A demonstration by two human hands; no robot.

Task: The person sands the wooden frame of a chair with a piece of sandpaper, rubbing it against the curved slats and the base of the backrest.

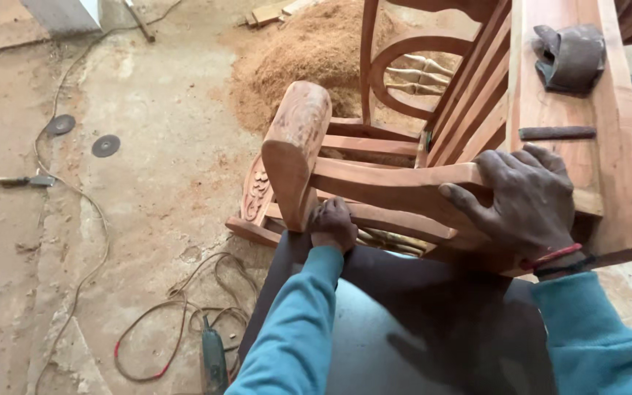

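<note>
My left hand (pixel 333 225) curls shut against one wooden chair frame (pixel 404 175); my right hand (pixel 524 201) spreads flat, gripping its rail. Two discs (pixel 82 135) lie on the floor (pixel 155 183).

Reddish-brown wooden chair frame (pixel 404 183), teal sleeves (pixel 298 329), tan sawdust pile (pixel 301 55), grey floor (pixel 148 183)
</note>
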